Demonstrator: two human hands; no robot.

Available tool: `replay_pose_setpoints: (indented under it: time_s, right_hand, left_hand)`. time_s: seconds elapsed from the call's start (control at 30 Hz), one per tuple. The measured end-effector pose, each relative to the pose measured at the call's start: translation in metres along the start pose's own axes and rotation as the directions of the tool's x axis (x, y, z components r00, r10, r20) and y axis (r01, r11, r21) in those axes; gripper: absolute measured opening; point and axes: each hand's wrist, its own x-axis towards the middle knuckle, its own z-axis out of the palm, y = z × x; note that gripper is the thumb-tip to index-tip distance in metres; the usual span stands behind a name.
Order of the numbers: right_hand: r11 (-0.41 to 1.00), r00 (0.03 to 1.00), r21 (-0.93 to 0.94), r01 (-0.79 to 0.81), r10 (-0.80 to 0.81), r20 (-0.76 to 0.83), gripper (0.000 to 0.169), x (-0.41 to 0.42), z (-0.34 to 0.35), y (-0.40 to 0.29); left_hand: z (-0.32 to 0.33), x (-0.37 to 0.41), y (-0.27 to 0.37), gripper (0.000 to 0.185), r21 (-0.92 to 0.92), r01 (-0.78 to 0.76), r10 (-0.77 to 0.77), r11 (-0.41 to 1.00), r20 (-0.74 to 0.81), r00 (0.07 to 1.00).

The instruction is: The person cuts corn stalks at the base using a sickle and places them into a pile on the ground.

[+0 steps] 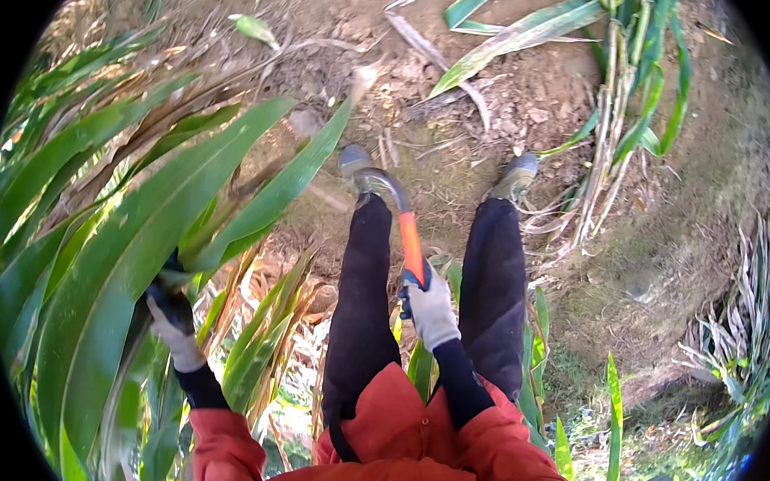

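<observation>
My right hand (429,303), in a white and dark blue work glove, is closed around the orange handle of a sickle (411,242). The sickle's curved metal blade reaches up and left, over my left shoe in the view. My left hand (172,313), in a similar glove, is among long green leaves (140,245) of tall plants, which look like maize, at the left. Its fingers are closed around the base of these leafy stalks, partly hidden by leaves.
Cut stalks (607,122) with leaves lie on the bare soil at the upper right. More dry and green plants (750,329) stand at the right edge. Upright leaves (613,426) rise at the lower right. My shoes (518,176) are on the dirt.
</observation>
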Motion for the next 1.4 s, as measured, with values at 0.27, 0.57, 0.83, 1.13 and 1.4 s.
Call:
replay_pose_setpoints:
  time_s: [0.27, 0.57, 0.83, 1.13, 1.4]
  right_hand:
    - [0.882, 0.889, -0.145, 0.448, -0.456, -0.029, 0.054, 0.005, -0.010, 0.024]
    - [0.850, 0.976, 0.515, 0.107, -0.188, 0.108, 0.038, -0.031, -0.056, 0.025]
    - [0.635, 0.994, 0.765, 0.109, -0.091, -0.066, 0.042, -0.058, -0.236, 0.055]
    - [0.571, 0.875, 0.773, 0.276, 0.183, -0.448, 0.015, -0.015, -0.302, 0.151]
    - [0.465, 0.751, 0.715, 0.522, 0.145, -0.644, 0.023, 0.044, -0.306, 0.108]
  left_hand:
    - [0.038, -0.039, 0.138, 0.040, -0.542, -0.087, 0.267, 0.836, 0.264, 0.927]
    - [0.128, -0.002, 0.313, 0.032, -0.487, -0.262, 0.462, 0.833, 0.353, 0.813]
    - [0.277, -0.039, 0.525, 0.035, -0.491, -0.387, 0.622, 0.780, 0.549, 0.558]
    - [0.411, -0.200, 0.528, 0.028, -0.390, 0.235, 0.302, 0.891, 0.893, 0.334]
    - [0.335, -0.161, 0.300, 0.021, -0.303, 0.350, 0.062, 0.887, 0.827, 0.558]
